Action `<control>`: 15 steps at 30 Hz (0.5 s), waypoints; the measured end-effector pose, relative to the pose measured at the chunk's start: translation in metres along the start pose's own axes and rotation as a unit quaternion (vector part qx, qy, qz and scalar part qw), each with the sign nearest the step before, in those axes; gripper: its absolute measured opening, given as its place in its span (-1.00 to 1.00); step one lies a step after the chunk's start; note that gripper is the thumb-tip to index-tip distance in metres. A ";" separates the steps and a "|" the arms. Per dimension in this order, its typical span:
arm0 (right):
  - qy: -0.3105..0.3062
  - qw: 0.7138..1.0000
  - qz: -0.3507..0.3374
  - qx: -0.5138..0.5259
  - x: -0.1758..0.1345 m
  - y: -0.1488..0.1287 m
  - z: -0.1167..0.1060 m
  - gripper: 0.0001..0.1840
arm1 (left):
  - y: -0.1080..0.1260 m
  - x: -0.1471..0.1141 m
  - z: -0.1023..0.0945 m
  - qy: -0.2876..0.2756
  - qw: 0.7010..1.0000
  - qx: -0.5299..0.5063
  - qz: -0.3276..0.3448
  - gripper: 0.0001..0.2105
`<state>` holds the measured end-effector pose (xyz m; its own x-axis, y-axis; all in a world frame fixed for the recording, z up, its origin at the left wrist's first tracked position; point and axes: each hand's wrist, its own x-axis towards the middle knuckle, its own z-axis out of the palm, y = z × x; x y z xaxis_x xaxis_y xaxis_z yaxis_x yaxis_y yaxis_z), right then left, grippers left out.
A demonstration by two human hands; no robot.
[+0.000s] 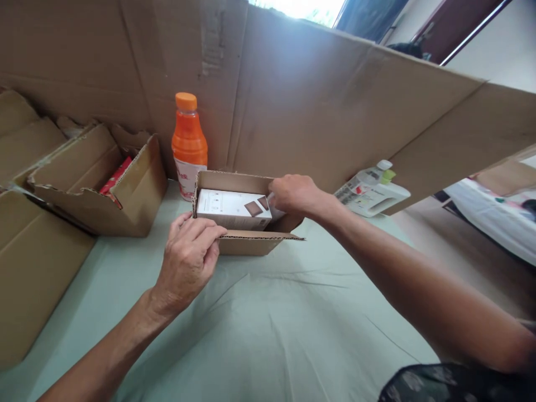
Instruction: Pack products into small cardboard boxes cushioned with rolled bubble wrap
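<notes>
A small open cardboard box (251, 247) stands on the green cloth in front of me. Inside it, on the left, lies a white carton (228, 204) with brown squares printed on one end. My left hand (188, 257) pinches the box's near left rim, thumb outside and fingers over the edge. At the box's right end, my right hand (295, 194) is curled, with its fingertips down inside. Something pale shows below its knuckles, too hidden to name. Just behind the box's left corner rises an orange bottle (189, 145) with a white label, upright and touched by neither hand.
Several larger cardboard boxes (142, 195) line the left side, one with a red packet (116, 176) inside. A clear bottle (362, 181) and a white jug (383, 200) are at the right. A tall cardboard wall (318, 106) runs behind, and the green cloth (276, 329) spreads in front.
</notes>
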<state>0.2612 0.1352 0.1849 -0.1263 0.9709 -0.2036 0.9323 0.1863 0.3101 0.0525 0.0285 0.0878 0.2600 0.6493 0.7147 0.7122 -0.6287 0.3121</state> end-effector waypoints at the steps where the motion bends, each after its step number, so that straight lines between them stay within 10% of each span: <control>1: -0.007 1.000 -0.003 0.002 0.003 0.000 0.004 -0.74 | 0.000 -0.001 0.000 -0.001 1.000 0.002 0.002 -0.78; 8: 0.008 0.992 -0.044 0.118 0.003 0.015 0.014 -0.71 | 0.000 -0.004 0.004 0.011 1.000 0.013 0.021 -0.77; 15: 0.341 0.879 -0.022 0.333 -0.096 0.055 0.064 -0.70 | 0.001 -0.025 -0.002 0.126 0.988 -0.038 -0.075 -0.36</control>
<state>0.3466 0.0431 0.1624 -0.1299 0.8714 0.4731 0.8844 0.3175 -0.3419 0.0457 0.0108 0.0710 -0.0233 0.6162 0.7872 0.6771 -0.5696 0.4659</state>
